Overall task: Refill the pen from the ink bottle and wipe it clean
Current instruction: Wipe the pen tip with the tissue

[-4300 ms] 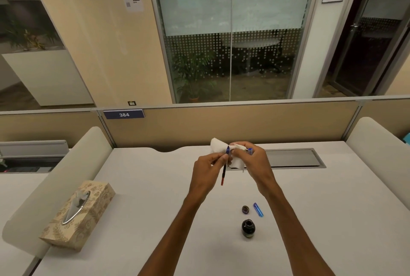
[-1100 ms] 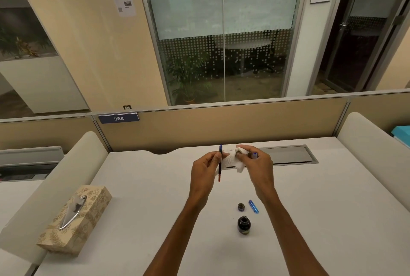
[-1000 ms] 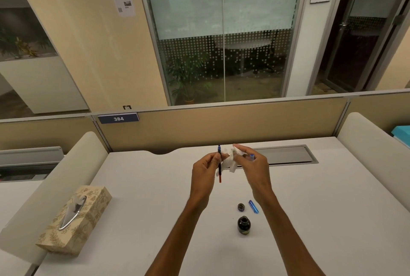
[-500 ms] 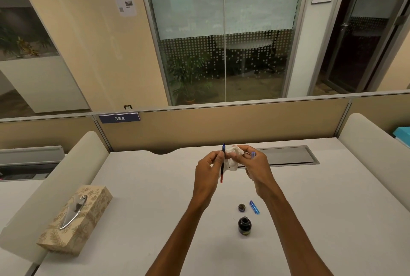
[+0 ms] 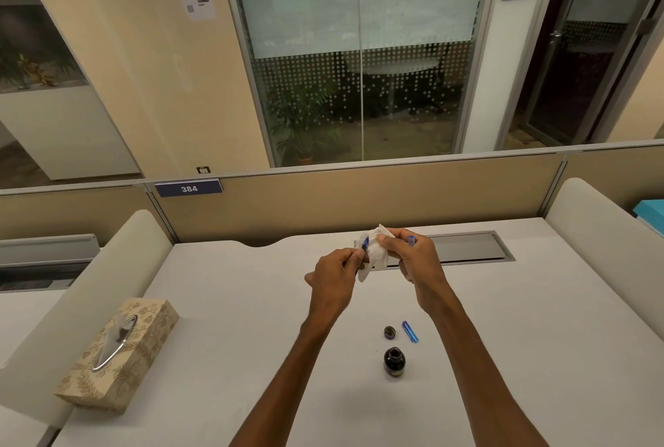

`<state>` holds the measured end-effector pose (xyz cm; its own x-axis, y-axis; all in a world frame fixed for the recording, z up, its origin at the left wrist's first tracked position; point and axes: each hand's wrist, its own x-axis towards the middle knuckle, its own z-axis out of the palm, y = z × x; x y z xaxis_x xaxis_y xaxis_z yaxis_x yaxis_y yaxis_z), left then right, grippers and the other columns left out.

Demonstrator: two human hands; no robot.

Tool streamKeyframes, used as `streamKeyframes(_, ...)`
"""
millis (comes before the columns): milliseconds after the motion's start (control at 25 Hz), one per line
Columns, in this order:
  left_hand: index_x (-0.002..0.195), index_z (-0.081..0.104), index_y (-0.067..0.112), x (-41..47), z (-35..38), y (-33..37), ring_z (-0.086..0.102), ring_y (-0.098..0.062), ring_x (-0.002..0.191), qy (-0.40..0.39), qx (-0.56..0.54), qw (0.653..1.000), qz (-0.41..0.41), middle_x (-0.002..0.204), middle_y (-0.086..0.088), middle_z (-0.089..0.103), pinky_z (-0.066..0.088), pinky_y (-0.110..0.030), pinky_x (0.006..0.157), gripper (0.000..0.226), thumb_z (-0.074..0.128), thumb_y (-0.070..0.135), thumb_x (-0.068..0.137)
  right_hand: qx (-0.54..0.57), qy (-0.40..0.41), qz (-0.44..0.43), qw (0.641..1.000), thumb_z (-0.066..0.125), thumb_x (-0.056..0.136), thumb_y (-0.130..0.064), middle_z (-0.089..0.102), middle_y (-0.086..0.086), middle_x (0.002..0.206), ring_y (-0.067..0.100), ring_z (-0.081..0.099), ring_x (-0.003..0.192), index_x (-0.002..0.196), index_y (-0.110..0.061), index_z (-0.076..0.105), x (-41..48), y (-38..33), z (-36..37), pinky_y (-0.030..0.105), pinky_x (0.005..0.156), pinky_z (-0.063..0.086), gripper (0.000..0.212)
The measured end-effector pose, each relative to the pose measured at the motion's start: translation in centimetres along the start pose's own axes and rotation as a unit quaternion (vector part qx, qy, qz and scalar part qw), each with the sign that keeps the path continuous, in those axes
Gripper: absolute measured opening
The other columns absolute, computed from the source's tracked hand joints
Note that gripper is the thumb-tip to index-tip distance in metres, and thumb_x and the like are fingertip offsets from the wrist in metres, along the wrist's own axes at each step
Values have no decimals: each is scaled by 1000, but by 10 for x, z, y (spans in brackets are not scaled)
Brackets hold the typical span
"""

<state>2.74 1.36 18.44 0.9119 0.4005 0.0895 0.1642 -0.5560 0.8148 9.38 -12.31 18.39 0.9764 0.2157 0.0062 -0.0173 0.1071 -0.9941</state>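
Observation:
Above the middle of the white desk point(image 5: 230, 303), my left hand point(image 5: 334, 279) pinches the thin pen point(image 5: 365, 243); only its blue tip shows, poking into a white tissue point(image 5: 375, 254). My right hand point(image 5: 416, 261) presses that tissue around the pen tip and also holds a small blue pen part point(image 5: 411, 240) behind its fingers. Nearer to me on the desk stands the open dark ink bottle point(image 5: 394, 362). Its lid point(image 5: 389, 332) and a blue pen cap point(image 5: 410, 331) lie just beyond it.
A patterned tissue box point(image 5: 118, 353) stands at the desk's left front. A grey cable tray point(image 5: 467, 249) is set into the desk behind my hands. Padded side dividers point(image 5: 603, 238) and a beige back partition point(image 5: 359, 198) border the desk.
The tissue in my right hand has closed over the pen's upper end, which stood bare beside it a second ago. The pen's lower shaft is now hidden behind my left hand.

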Motion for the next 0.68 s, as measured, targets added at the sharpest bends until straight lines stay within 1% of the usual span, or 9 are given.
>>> streamKeyframes(120,88,74,28,2,-4,0,59,-14,84,5,49,998,32,78,10,63,26,-37,76,31,47,36,101,7,-5,12,1000,64,92,-16,74,2,94,20,71,91,97,-17,69,3,2,0,23,80,57,7)
streamKeyframes(200,90,74,31,4,-5,-2,59,-14,88,-4,74,997,38,80,11,63,27,-38,77,30,47,37,102,13,-10,21,1000,64,93,-17,73,7,101,24,71,97,109,-11,67,4,4,0,22,79,58,17)
streamKeyframes(280,93,75,31,6,-6,-4,60,-15,92,-9,86,995,43,87,8,70,27,-38,78,30,47,38,102,22,-17,29,999,63,94,-18,72,11,108,26,70,100,119,-7,64,5,5,-2,23,80,58,28)
streamKeyframes(360,94,75,31,6,-6,-6,60,-14,94,-11,91,995,47,95,8,73,26,-36,78,29,48,39,101,46,-23,32,998,62,94,-18,71,12,110,26,70,101,124,-7,61,5,4,-4,23,79,59,31)
streamKeyframes(440,95,75,31,5,-6,-10,59,-11,94,-18,81,995,47,98,9,73,25,-36,78,28,49,41,101,71,-16,34,997,62,94,-18,71,12,111,25,71,100,123,-10,60,6,0,-5,23,78,59,31)
streamKeyframes(520,96,75,30,3,-6,-11,60,-8,93,-29,39,997,56,101,10,73,30,-36,82,27,51,42,99,95,4,38,995,63,93,-19,71,10,109,22,71,94,117,-13,61,6,-4,-6,22,73,59,25)
streamKeyframes(600,99,76,25,1,-7,-13,61,-7,98,-23,-41,996,77,107,8,71,46,-37,88,26,55,39,98,102,30,36,994,65,92,-19,71,9,109,21,71,92,110,-18,62,5,-6,-8,24,72,58,19)
streamKeyframes(640,103,76,22,0,-7,-11,60,-7,104,-20,-84,993,84,112,7,68,50,-32,90,24,57,35,97,99,40,35,994,66,91,-19,71,8,110,22,71,94,109,-20,62,3,-6,-7,25,74,58,19)
streamKeyframes(680,107,76,20,-2,-7,-9,57,-7,112,-24,-129,988,81,119,7,63,51,-22,90,24,59,34,96,97,43,34,994,67,90,-19,71,8,110,23,71,96,109,-20,63,1,-6,-6,26,75,59,20)
